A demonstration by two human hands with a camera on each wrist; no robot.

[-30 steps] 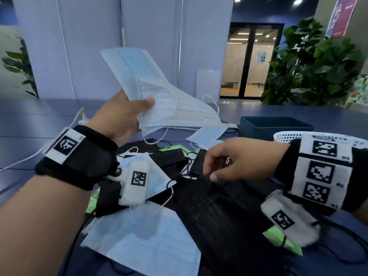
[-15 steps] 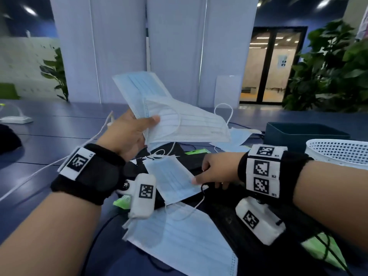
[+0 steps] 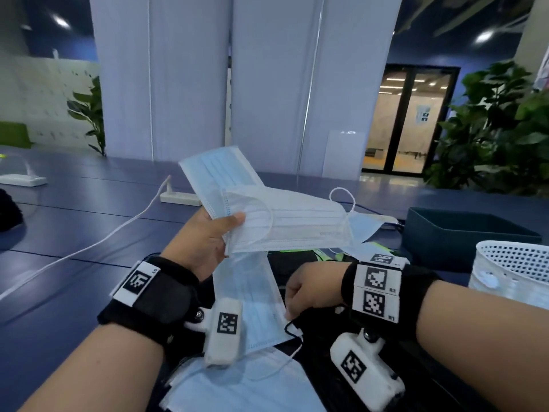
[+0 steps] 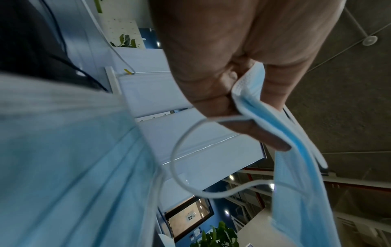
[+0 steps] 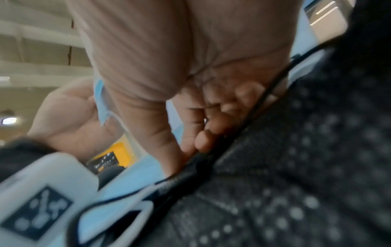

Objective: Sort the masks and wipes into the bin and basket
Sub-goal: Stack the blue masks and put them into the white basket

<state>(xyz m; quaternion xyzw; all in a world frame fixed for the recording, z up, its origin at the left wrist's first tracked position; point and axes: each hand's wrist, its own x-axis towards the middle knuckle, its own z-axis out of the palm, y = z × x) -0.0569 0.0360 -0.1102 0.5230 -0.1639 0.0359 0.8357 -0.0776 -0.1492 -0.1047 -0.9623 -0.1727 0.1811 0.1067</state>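
Fingers (image 5: 202, 142) of right hand (image 3: 309, 288) now pinch another blue mask (image 3: 248, 295) | left hand (image 3: 202, 242) keeps two masks | pile shrinks.

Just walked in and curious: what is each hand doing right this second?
Left hand: holds a fan of blue masks, thumb on top.
Right hand: fingers pinch the edge of another blue mask, lifted off the pile.

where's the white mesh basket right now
In the head view the white mesh basket stands at the far right edge of the table, just in front of the dark teal bin and beyond the right hand's wrist.
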